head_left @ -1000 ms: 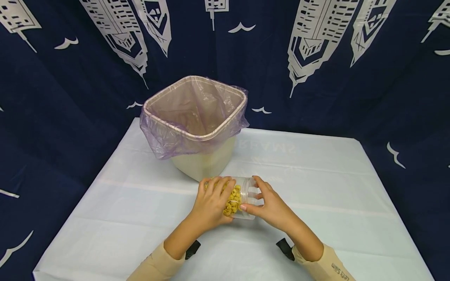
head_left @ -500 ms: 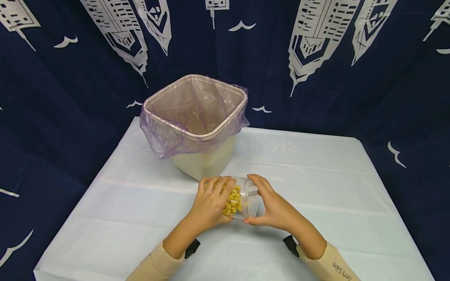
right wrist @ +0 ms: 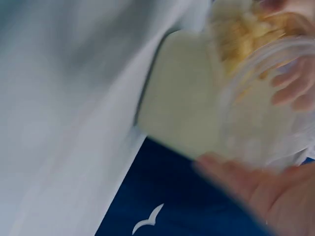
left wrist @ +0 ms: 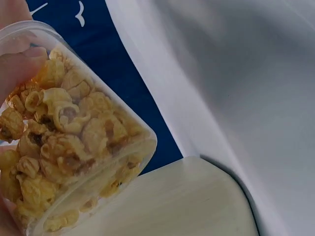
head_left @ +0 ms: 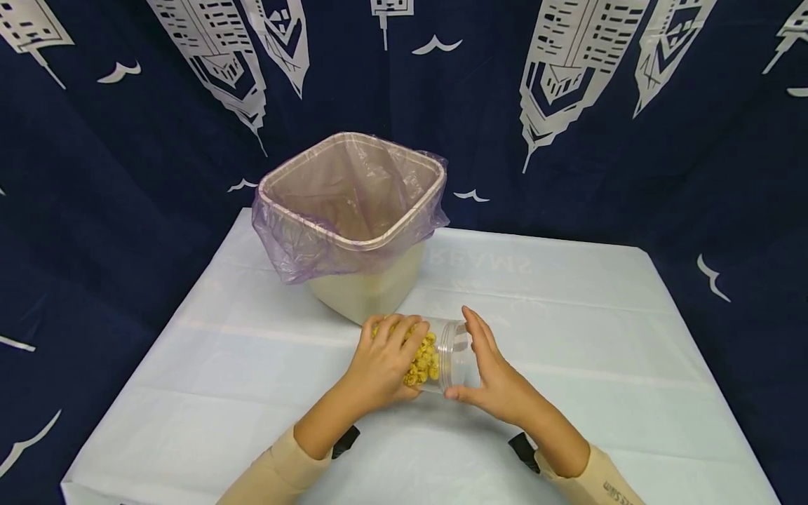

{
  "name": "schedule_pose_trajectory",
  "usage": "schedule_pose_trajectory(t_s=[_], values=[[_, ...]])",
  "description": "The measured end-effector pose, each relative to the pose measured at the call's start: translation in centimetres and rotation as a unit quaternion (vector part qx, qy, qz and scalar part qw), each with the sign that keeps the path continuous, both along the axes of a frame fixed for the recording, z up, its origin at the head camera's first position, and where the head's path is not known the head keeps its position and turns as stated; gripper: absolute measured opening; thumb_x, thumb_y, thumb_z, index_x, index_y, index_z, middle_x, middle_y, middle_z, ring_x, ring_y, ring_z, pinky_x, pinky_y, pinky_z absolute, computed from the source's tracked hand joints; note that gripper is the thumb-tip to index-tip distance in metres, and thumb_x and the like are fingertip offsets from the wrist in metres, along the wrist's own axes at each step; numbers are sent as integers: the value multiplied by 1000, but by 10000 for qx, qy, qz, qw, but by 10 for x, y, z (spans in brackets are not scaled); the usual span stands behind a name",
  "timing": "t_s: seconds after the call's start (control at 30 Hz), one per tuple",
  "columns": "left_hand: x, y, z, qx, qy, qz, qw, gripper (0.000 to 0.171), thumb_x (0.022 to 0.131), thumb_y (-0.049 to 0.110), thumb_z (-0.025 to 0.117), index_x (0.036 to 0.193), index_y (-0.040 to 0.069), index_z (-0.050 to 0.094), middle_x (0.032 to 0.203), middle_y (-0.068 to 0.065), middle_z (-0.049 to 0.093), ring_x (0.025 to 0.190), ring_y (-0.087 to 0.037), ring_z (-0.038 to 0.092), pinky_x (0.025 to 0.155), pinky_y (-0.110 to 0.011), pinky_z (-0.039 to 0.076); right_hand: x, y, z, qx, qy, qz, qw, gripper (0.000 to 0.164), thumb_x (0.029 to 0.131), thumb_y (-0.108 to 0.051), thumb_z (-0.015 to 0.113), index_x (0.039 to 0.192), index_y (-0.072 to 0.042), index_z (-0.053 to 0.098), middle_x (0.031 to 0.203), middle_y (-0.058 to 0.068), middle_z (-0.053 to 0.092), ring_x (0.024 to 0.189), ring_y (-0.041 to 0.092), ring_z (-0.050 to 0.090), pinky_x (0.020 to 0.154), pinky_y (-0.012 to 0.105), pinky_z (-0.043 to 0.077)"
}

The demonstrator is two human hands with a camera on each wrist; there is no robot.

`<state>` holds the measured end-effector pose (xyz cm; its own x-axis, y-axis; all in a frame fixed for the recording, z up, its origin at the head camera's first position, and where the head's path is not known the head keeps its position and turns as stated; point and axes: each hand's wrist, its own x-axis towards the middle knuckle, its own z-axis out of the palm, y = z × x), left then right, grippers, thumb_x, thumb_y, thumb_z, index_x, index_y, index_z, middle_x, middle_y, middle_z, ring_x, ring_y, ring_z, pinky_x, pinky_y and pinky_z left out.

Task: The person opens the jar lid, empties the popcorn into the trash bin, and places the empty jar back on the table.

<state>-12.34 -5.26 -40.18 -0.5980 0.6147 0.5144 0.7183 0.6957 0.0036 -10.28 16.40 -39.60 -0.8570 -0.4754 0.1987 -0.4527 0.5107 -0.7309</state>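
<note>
A clear plastic jar (head_left: 447, 351) of yellow popcorn (head_left: 423, 361) lies on its side above the white table, its lid end toward the right. My left hand (head_left: 386, 361) grips the jar's body from above, fingers curled over it. Popcorn pieces press against the jar wall in the left wrist view, with a fingertip (left wrist: 24, 66) on the plastic. At the clear lid (right wrist: 256, 130), my right hand (head_left: 501, 382) has its thumb and fingers spread around the rim. Whether the thumb touches it I cannot tell; the right wrist view is blurred.
A pale bin (head_left: 372, 291) lined with a thin purple bag (head_left: 297, 245) stands just behind the jar, its top uncovered. The white table (head_left: 568, 330) meets a dark blue curtain (head_left: 480, 105) with white prints at the back.
My right hand's fingers have loosened from the lid and spread wider, shifting slightly right. My left hand still holds the jar, which has moved slightly right.
</note>
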Motion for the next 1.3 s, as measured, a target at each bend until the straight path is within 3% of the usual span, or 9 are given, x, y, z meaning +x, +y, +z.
schedule_pose_trajectory(t_s=[0.2, 0.37, 0.6, 0.73, 0.93, 1.03, 1.17, 1.23, 1.3], values=[[0, 1, 1, 1, 41, 41, 10000, 101, 40, 47, 83, 123, 6, 42, 118, -11, 49, 107, -29, 41, 90, -48, 27, 2, -7, 8, -155, -1131, -628, 9915, 83, 89, -39, 52, 143, -9, -3, 140, 22, 22, 114, 42, 42, 79, 45, 46], [0, 2, 1, -79, 89, 74, 9999, 100, 40, 48, 83, 122, 7, 42, 118, -11, 49, 107, -29, 42, 90, -47, 27, 1, -11, 10, -195, -1712, -829, 9815, 82, 87, -39, 55, 144, -8, 4, 135, 22, 31, 107, 37, 48, 72, 39, 49], [0, 1, 0, -89, 92, 71, 9999, 99, 41, 48, 83, 123, 7, 43, 119, -11, 49, 108, -29, 41, 91, -48, 27, -3, -11, 6, -643, -1795, -804, 9783, 86, 78, -33, 69, 141, -16, 13, 134, 15, 29, 111, 37, 43, 77, 39, 47], [-1, 0, -1, 19, 3, 35, 10000, 99, 42, 46, 83, 123, 7, 42, 119, -11, 49, 107, -29, 42, 90, -48, 27, -4, -9, 2, -749, -1514, -534, 9842, 98, 69, -36, 76, 142, -23, 12, 135, 9, 25, 115, 34, 40, 85, 39, 44], [-1, -1, -2, 21, -39, 45, 10000, 98, 42, 47, 83, 122, 7, 42, 119, -11, 49, 106, -29, 42, 89, -47, 28, -7, -2, -1, -263, -561, -87, 9980, 107, 60, -40, 80, 141, -31, 11, 141, 1, 20, 118, 30, 38, 92, 44, 38], [-1, -1, -1, -10, -66, 48, 10000, 99, 41, 47, 83, 122, 7, 42, 118, -11, 49, 106, -29, 42, 89, -47, 28, -9, 2, -4, 243, 268, 233, 9991, 109, 60, -38, 81, 143, -24, 11, 145, 2, 16, 122, 28, 35, 93, 43, 37], [0, -1, 0, -39, -68, 55, 10000, 100, 41, 48, 82, 122, 7, 42, 118, -10, 49, 106, -29, 43, 89, -47, 29, -11, 7, -6, 798, 1337, 561, 9862, 114, 58, -38, 82, 143, -11, 11, 147, 8, 13, 129, 27, 25, 95, 44, 34], [-1, 0, 0, -14, -84, 45, 10000, 100, 41, 49, 83, 122, 7, 42, 118, -10, 50, 106, -29, 43, 88, -47, 29, -9, 7, -5, 761, 1251, 582, 9875, 120, 57, -41, 82, 144, -10, 6, 148, 8, 8, 131, 27, 19, 96, 47, 32], [-1, 0, 0, 31, -106, 37, 9999, 99, 41, 48, 83, 122, 7, 42, 118, -10, 50, 106, -29, 43, 88, -47, 29, -7, 6, -4, 513, 777, 435, 9947, 120, 61, -41, 80, 144, -13, -1, 149, 6, 3, 131, 29, 17, 96, 49, 31]])
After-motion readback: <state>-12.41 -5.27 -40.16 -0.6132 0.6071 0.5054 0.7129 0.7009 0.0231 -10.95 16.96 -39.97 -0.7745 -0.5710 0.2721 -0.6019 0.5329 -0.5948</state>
